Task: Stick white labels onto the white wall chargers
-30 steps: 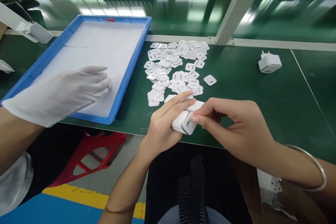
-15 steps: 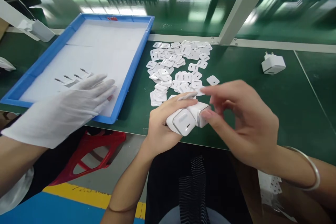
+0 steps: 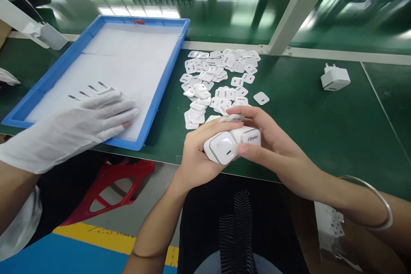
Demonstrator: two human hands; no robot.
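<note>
My left hand point(image 3: 202, 150) is wrapped around two white chargers held side by side. The nearer charger point(image 3: 222, 147) has a port slot in its front; the other charger point(image 3: 252, 136) shows grey "Fibaks" lettering. Loose white cover plates point(image 3: 236, 117) stick up above the chargers at my left fingertips. My right hand point(image 3: 276, 141) closes around the lettered charger, its thumb against the front and its index fingertip at the plates. Beyond my hands, many similar white cover plates point(image 3: 221, 70) lie scattered and overlapping on the green table.
A blue tray point(image 3: 162, 81) with a white liner stands at left, holding a few units with metal prongs. A co-worker's white-gloved hand point(image 3: 96, 115) rests over them. Another charger point(image 3: 335, 78) stands at right. A metal post point(image 3: 298, 13) rises behind; a red stool point(image 3: 128, 180) is below.
My right hand has moved left and closed in on the chargers. The lettering on the second charger now shows. The gloved hand has shifted slightly left and down.
</note>
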